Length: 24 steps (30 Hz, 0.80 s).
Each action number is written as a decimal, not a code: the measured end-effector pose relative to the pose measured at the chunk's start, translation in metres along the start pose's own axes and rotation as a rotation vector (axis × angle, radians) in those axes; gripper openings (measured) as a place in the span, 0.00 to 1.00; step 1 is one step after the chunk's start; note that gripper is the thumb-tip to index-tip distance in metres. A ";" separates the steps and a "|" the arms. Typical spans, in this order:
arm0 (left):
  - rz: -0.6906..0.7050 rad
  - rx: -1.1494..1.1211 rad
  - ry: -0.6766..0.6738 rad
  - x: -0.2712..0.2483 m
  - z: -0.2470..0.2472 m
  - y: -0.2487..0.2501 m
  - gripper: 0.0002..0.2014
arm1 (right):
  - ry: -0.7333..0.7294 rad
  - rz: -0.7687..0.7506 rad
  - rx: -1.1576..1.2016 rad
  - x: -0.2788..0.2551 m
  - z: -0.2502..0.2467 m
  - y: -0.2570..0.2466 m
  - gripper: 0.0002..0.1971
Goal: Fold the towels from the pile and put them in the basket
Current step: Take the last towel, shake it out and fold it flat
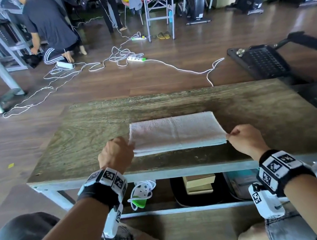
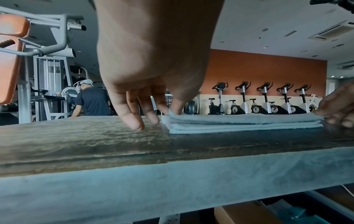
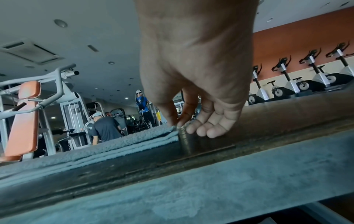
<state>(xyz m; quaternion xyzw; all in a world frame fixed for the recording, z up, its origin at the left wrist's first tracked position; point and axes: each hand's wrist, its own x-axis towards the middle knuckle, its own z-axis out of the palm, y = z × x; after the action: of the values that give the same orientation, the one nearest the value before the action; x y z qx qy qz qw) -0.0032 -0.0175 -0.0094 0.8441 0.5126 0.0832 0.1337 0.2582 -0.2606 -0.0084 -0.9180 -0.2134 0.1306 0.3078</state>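
The table [image 1: 84, 132] is viewed from above and forward by the head camera, with the floor beyond taken in. The wrist views are set low at the near table edge [image 2: 172, 174], close behind each hand [image 2: 153, 60] [image 3: 195, 68]. The towel [image 1: 176, 132] is shared by all three views.

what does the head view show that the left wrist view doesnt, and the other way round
Only the head view shows the white folded towel's whole rectangular top, the white power strips and tangled cables on the floor, and both banded wrists.

Only the left wrist view shows the towel's stacked layers edge on, the left hand's fingers hanging to the tabletop, and a row of exercise bikes against an orange wall.

Both show the worn wooden table, the left hand pinching the towel's near left corner and the right hand at its near right corner.
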 end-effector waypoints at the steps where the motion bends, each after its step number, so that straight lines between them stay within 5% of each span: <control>1: -0.001 -0.002 0.004 0.000 -0.001 -0.001 0.23 | -0.006 -0.004 0.000 0.000 -0.001 0.001 0.08; 4: 0.049 -0.005 0.044 -0.001 0.002 -0.005 0.15 | -0.055 -0.008 -0.060 -0.002 0.000 0.002 0.08; 6: 0.216 -0.090 0.112 -0.001 0.007 -0.006 0.13 | -0.015 -0.067 -0.110 -0.003 0.004 0.003 0.08; 10: 0.598 -0.118 -0.036 -0.004 0.022 -0.001 0.15 | -0.038 -0.422 -0.144 -0.006 0.018 0.004 0.16; 12: 0.602 -0.037 -0.093 -0.008 0.026 0.002 0.16 | -0.113 -0.522 -0.210 -0.008 0.025 0.005 0.18; 16: 0.583 0.108 0.056 -0.014 0.021 0.014 0.26 | -0.015 -0.554 -0.364 -0.013 0.027 0.001 0.10; 21: 0.651 -0.006 0.109 -0.013 0.029 0.035 0.12 | 0.093 -0.595 -0.356 -0.017 0.035 -0.023 0.08; 24: 0.669 -0.031 0.018 -0.007 0.041 0.068 0.16 | -0.012 -0.679 -0.345 -0.014 0.064 -0.047 0.16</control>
<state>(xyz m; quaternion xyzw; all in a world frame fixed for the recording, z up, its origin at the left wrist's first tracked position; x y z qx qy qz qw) 0.0619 -0.0594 -0.0276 0.9626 0.2068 0.1379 0.1074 0.2080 -0.2009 -0.0277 -0.8324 -0.5261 -0.0113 0.1734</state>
